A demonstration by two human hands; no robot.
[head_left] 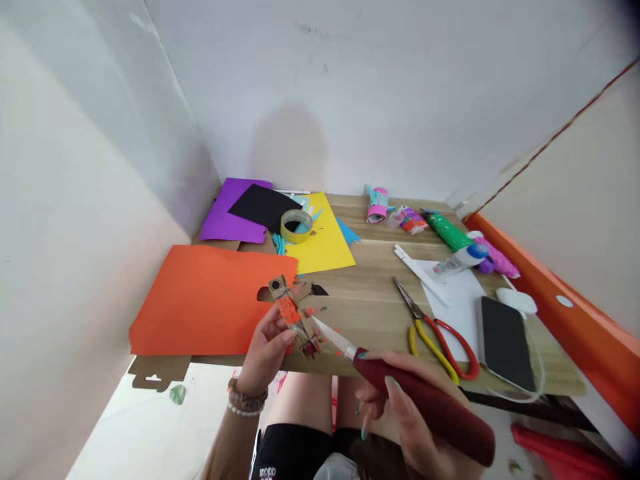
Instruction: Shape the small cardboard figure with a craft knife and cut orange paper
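Pinching the cardboard figure (pixel 293 313) in its fingertips, the left hand (pixel 265 350) is holding it at the tip of the knife (pixel 440 413), whose handle the right hand (pixel 400 413) is gripping. If the blade slips off the cardboard, it could be cutting those fingertips.

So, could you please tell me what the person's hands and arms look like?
Both forearms are bare, with no sleeves showing. The left hand has two beaded bracelets at the wrist, one brown, one pearly white. The right hand has teal-painted nails.

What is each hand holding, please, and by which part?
The left hand pinches the small cardboard figure around its middle; the right hand grips the knife by its dark red handle.
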